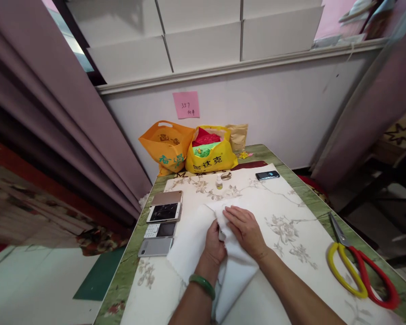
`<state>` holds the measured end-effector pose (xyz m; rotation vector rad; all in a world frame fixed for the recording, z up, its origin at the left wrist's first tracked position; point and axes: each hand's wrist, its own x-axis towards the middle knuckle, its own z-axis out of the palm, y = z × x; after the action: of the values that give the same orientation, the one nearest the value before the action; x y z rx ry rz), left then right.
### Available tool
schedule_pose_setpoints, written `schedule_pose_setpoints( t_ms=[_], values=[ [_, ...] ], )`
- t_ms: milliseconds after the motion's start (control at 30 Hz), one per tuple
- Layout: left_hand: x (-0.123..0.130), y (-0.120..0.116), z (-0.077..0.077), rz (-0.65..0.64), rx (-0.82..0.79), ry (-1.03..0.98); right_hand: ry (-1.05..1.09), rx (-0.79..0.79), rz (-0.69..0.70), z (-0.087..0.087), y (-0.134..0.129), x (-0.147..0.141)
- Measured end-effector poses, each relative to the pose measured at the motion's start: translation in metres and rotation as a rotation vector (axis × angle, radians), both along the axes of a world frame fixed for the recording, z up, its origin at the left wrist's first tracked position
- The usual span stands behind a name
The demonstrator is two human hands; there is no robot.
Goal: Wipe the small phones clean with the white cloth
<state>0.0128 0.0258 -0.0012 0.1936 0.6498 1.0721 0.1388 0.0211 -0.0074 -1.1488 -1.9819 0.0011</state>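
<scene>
Left hand [214, 246]: fingers curled in, thumb up, closed around a small silvery item [221, 235]. Only a bit of the item shows; the rest is behind fingers and white cloth [238, 271], so can't tell what it is. Right hand [245, 228]: fingers near straight and together, lying on top of the cloth just beside the left. Its thumb is hidden, so can't say whether it pinches or only rests.

Cloth is bunched at the hands, draped over the near-middle of the worktop [292, 183], sitting on the floral cover [309, 234]. Item is between the two hands.

Left of the cloth: four devices in a column, incl. white phone [164, 212] with dark screen and keypad phone [159, 230]. Beyond the hands: small bottle [219, 183]. Far right: dark phone [267, 175]. Near right: scissors [349, 248], red and yellow handles, well apart from both hands.
</scene>
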Motion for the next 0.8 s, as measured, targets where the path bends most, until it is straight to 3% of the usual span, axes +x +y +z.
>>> schedule_pose_setpoints(
  t_ms=[133,200,267,400,600,700,800],
  values=[
    [0.001,0.000,0.004,-0.053,0.018,0.009,-0.003,0.046,-0.177,-0.005,0.001,0.000],
    [0.001,0.000,0.004,-0.020,0.024,0.011,0.016,0.076,-0.210,-0.005,0.001,0.000],
    [0.000,0.001,0.003,0.052,0.022,0.006,0.032,0.081,-0.166,-0.003,-0.001,0.000],
    [-0.004,0.003,0.003,0.202,0.068,-0.047,0.044,0.032,0.049,0.004,-0.007,-0.002],
    [-0.009,-0.002,-0.009,0.203,0.017,-0.002,0.055,0.017,0.319,-0.001,-0.012,-0.008],
    [-0.009,-0.004,-0.017,0.198,0.024,0.041,0.065,0.022,0.295,-0.003,-0.011,-0.010],
    [-0.006,-0.005,-0.013,0.035,-0.004,0.039,0.118,0.027,0.134,-0.002,-0.007,-0.009]
  ],
)
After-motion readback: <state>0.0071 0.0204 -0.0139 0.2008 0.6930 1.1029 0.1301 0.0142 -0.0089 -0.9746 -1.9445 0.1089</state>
